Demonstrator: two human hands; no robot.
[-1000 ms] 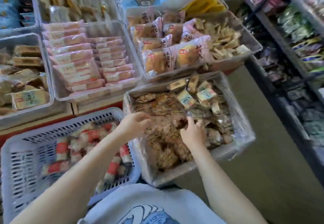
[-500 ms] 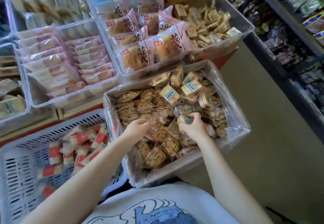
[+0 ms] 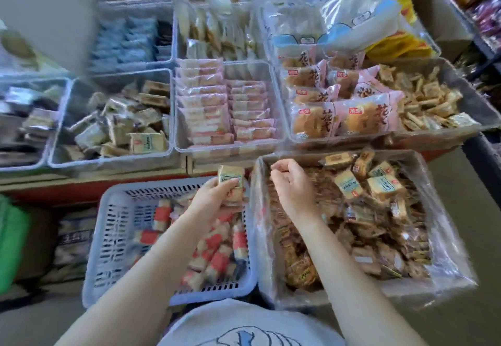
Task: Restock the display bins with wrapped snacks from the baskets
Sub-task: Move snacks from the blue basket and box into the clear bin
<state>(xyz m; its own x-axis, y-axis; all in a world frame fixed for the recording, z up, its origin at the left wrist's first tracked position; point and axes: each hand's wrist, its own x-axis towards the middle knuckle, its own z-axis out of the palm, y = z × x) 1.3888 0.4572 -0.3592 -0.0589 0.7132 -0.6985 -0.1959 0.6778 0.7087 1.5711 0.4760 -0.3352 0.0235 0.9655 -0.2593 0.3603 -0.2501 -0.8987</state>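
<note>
1. While the left hand [image 3: 214, 199] sits near the centre of the frame, its fingers and thumb wrap around a small stack of cream-wrapped snack packets [image 3: 231, 180], held above the far right corner of a pale lavender slotted basket [image 3: 113, 240].
2. Just right of it, the right hand [image 3: 292, 185] hovers over the near left edge of a plastic-lined box [image 3: 447, 250], fingers curled inward with the tips drawn together; whether it pinches anything cannot be told.
3. Inside the basket, in the lower centre-left, lie red-and-white wrapped snacks [image 3: 214, 253].
4. Filling the lined box at lower right are brown wrapped crackers [image 3: 320, 242], with more cream packets [image 3: 381, 187] scattered on top toward its far side.
5. Across the upper half of the frame stand clear display bins. One at centre-left [image 3: 62, 118] holds similar cream and tan packets, the middle one [image 3: 176, 107] holds rows of pink packets, and one at upper right [image 3: 284, 118] holds pink-wrapped round cakes.
6. At the bottom edge, a light grey shirt [image 3: 244, 324] with a blue print shows.
</note>
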